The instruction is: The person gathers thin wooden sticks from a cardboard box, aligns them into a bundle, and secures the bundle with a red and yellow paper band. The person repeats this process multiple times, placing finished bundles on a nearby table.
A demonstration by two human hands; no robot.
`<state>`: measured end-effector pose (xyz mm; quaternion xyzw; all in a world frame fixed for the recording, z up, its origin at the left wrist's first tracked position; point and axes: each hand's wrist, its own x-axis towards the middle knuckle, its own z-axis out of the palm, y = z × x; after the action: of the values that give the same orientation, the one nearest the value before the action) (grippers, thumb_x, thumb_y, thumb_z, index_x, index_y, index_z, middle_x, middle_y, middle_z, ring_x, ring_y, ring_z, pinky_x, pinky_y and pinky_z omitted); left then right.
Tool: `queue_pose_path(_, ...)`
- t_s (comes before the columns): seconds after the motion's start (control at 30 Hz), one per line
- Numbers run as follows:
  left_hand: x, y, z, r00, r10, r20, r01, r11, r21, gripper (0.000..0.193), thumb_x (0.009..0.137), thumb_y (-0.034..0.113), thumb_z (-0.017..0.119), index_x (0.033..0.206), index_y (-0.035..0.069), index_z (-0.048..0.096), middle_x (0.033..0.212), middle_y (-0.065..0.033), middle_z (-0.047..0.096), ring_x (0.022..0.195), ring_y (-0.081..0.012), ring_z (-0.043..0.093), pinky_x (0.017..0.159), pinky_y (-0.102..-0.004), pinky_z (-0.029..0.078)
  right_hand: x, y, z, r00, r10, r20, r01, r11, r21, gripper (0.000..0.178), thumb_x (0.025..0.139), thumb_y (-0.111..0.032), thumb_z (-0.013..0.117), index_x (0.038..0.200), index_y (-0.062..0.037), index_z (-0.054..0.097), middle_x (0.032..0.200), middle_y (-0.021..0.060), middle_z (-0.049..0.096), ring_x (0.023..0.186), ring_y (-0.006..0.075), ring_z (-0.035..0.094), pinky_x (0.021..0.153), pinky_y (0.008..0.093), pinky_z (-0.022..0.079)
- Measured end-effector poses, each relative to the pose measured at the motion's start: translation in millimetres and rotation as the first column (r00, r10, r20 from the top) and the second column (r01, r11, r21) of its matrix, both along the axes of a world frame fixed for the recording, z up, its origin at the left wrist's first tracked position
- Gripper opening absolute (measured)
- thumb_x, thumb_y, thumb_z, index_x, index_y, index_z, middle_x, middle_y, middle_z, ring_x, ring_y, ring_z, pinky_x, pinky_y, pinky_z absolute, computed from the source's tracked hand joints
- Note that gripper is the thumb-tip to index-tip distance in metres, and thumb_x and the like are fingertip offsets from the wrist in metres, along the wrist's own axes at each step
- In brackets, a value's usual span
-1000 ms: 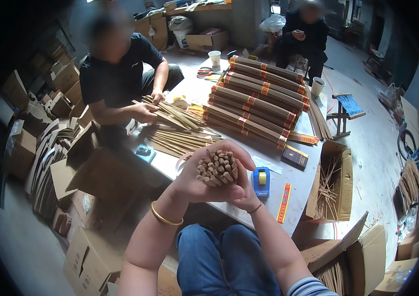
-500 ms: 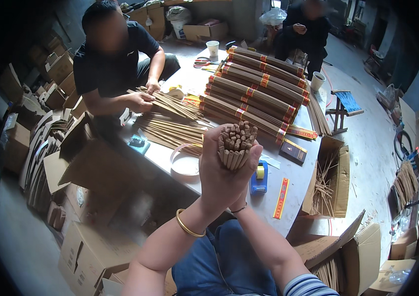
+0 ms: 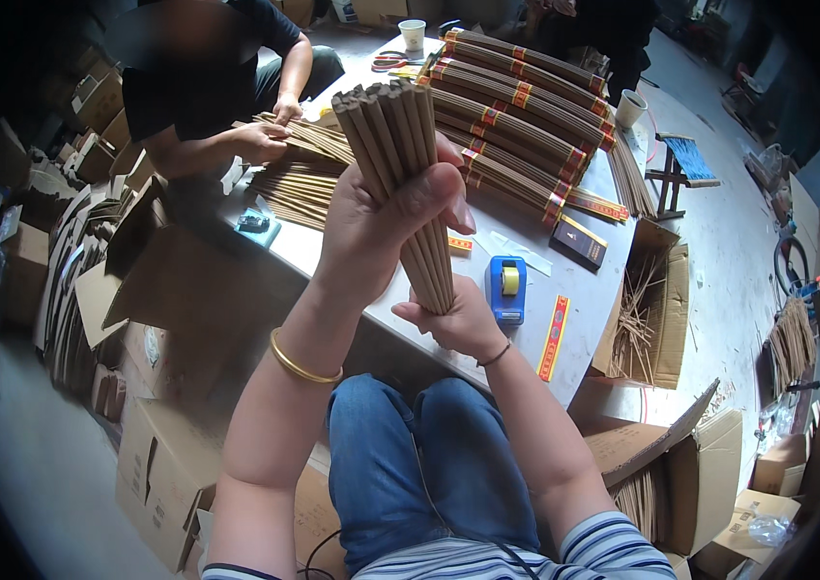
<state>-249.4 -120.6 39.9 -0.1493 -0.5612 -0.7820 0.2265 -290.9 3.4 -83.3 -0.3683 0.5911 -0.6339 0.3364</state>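
Note:
A thick bundle of brown incense sticks (image 3: 386,135) stands tilted in front of me, its blunt ends uppermost. My left hand (image 3: 371,227) is wrapped around its middle, thumb across the front. Lower down, my right hand (image 3: 463,321) grips the bundle's bottom end, which its fingers partly hide. Just right of that hand, a blue tape dispenser (image 3: 507,302) with a yellow roll sits on the white table (image 3: 521,362). A red and yellow paper strip (image 3: 553,338) lies beside it. Behind my hands are stacked incense bundles (image 3: 511,121) with red and yellow bands.
Across the table on the left, a co-worker's hands (image 3: 270,135) handle sticks over a loose pile (image 3: 299,193). A teal dispenser (image 3: 257,226), a dark box (image 3: 579,242) and two cups (image 3: 412,36) (image 3: 630,108) stand on the table. Open cartons (image 3: 666,329) flank its right edge.
The bundle has swung from end-on to nearly upright and now reaches higher. My right hand shows separately at its lower end. The view has tipped down, showing more of my lap.

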Motion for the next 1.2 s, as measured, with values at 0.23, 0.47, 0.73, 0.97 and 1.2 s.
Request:
queue_pose_path(0.23,56,23,-16,0.852,-0.454,-0.261,0.514,0.626,0.586,0.033,0.101,0.035,0.047,0.117,0.006,0.046,0.071,0.0029,0.048,0.06,-0.0063,0.051,0.058,-0.0211,0.046,60,58,79,0.61,0.534,0.585,-0.52,0.827,-0.212,0.029,0.082,-0.023,0.076,0.08,-0.0041,0.054,0.057,0.0003,0.051,0.05,0.0086,0.054,0.046,0.0217,0.042)
queue_pose_path(0.47,125,84,7,0.963,0.167,0.211,-0.226,0.927,0.298,0.015,0.097,0.02,0.057,0.094,0.009,0.048,0.065,0.0033,0.044,0.053,-0.0056,0.046,0.052,-0.0205,0.04,113,99,77,0.91,0.263,0.32,-0.314,0.941,0.122,0.025,0.08,-0.017,0.075,0.085,-0.0042,0.055,0.065,0.0012,0.057,0.052,0.0088,0.054,0.048,0.0238,0.043)
queue_pose_path(0.73,171,115,30,0.954,0.266,0.14,-0.296,0.912,0.285,0.015,0.098,0.021,0.055,0.095,0.007,0.049,0.063,0.0008,0.048,0.053,-0.0081,0.05,0.051,-0.0215,0.043,170,121,92,0.98,-0.014,-0.199,0.042,0.99,0.138,0.028,0.082,-0.018,0.074,0.091,-0.003,0.052,0.066,0.0016,0.056,0.055,0.0105,0.057,0.051,0.0258,0.045)
queue_pose_path(0.97,172,95,-7,0.754,-0.417,-0.507,0.656,0.444,0.61,0.02,0.101,0.027,0.048,0.108,0.008,0.047,0.067,0.0023,0.046,0.057,-0.0071,0.05,0.059,-0.023,0.045,174,136,90,0.227,0.612,0.758,-0.542,0.726,-0.424,0.031,0.081,-0.013,0.075,0.088,-0.0007,0.047,0.059,0.0029,0.049,0.041,0.0092,0.048,0.038,0.0217,0.039)
queue_pose_path(1.2,194,127,12,0.832,0.515,0.207,-0.551,0.724,0.415,0.014,0.09,0.014,0.064,0.091,0.008,0.051,0.061,0.0028,0.046,0.051,-0.0061,0.05,0.055,-0.0229,0.046,195,132,88,0.894,-0.022,-0.448,0.132,0.967,0.216,0.027,0.083,-0.013,0.071,0.098,-0.0026,0.051,0.07,0.0057,0.057,0.058,0.0176,0.059,0.055,0.0336,0.045)
